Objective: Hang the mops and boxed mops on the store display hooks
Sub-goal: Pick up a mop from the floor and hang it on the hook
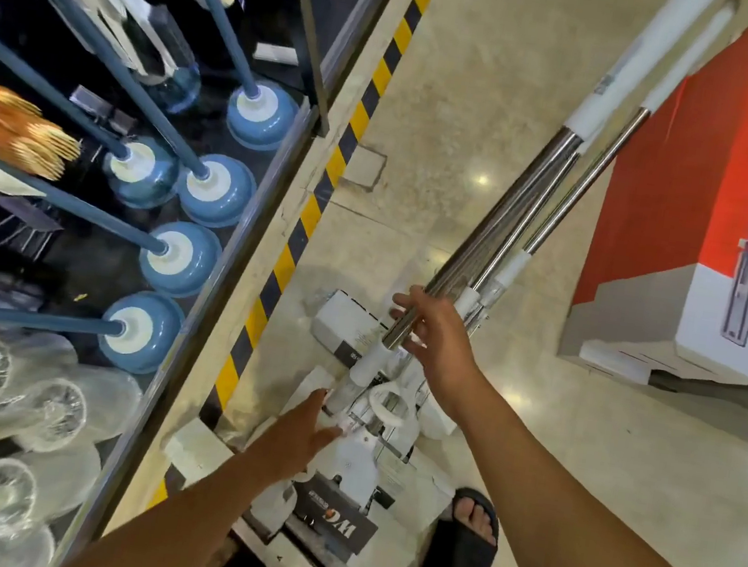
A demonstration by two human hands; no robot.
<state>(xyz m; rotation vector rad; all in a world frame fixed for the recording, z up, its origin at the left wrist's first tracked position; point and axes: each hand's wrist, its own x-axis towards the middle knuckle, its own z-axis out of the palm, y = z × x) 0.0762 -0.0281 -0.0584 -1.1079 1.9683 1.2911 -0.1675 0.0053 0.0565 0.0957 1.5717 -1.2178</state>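
Several mops with shiny steel poles (508, 206) and white fittings lean together over the floor, their white heads (351, 467) bunched near my feet. My right hand (431, 339) curls its fingers around the nearest steel pole, low down by a white collar. My left hand (303, 432) reaches with straight fingers to the lower white part of that mop and touches it. A tall red and white mop box (709, 210) stands on the floor at the right.
A dark display rack (280, 183) at the left holds several blue plungers (212, 188) and clear plastic packs (37, 409). A yellow and black hazard stripe (315, 208) runs along its base. My foot in a black sandal (465, 541) stands by the mop heads.
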